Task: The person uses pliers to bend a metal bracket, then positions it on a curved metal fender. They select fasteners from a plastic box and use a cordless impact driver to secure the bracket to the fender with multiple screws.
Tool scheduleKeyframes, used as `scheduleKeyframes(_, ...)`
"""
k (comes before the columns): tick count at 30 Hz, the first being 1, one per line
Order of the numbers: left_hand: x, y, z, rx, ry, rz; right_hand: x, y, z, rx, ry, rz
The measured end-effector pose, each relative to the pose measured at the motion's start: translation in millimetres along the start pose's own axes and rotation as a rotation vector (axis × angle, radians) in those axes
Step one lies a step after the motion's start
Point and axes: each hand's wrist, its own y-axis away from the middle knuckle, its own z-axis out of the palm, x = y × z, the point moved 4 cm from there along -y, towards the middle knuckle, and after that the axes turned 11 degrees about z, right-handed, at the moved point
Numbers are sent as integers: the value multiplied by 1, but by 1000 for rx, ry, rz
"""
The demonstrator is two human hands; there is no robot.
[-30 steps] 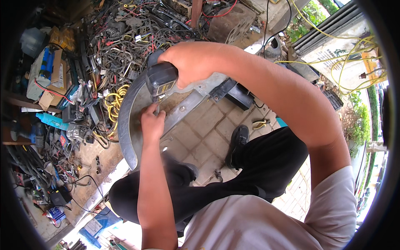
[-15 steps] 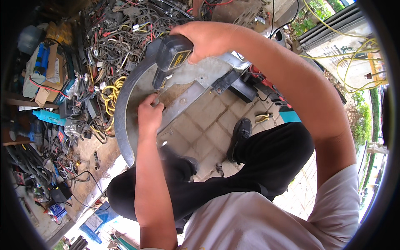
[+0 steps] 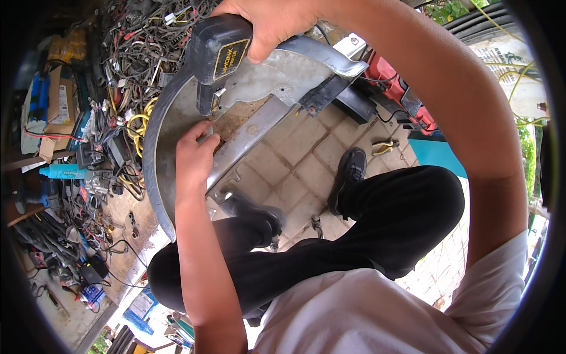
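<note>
My right hand [image 3: 268, 23] is wrapped around a black cordless drill [image 3: 221, 44] with a yellow-edged label. Its narrow front end points down toward a large curved grey metal panel [image 3: 244, 82] with a dark raised rim. Just below that end, my left hand [image 3: 193, 159] reaches inside the curve, thumb and forefinger closed close together near the panel's flat strip [image 3: 250, 130]. What those fingertips grip, if anything, is too small to make out. A black bracket [image 3: 324, 94] sits at the panel's right end. My fingers hide part of the drill's handle.
Tangled cables [image 3: 147, 53] and a yellow cord coil [image 3: 138, 127] crowd the bench at left, beside a light-blue bottle [image 3: 62, 171]. Pliers [image 3: 384, 146] lie on the paving near my shoe [image 3: 352, 171]. Red tool cases [image 3: 392, 82] stand behind the bracket.
The whole view has shifted, so panel, drill and both hands appear further left and the drill looks larger. My right hand keeps its hold; my left hand stays at the panel.
</note>
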Motion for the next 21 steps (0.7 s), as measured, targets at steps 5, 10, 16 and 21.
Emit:
scheduleKeyframes(5, 2, 0, 0, 4, 0, -20, 1, 1, -5, -73, -36, -11)
scheduleKeyframes(10, 0, 0, 0, 37, 30, -18, -2, 5, -5, -28, 8, 78)
scheduleKeyframes(16, -1, 1, 2, 34, 92, -60, -8, 7, -9, -66, 100, 91)
scheduleKeyframes(21, -4, -1, 2, 45, 61, -45, -8, 14, -9, -66, 29, 151)
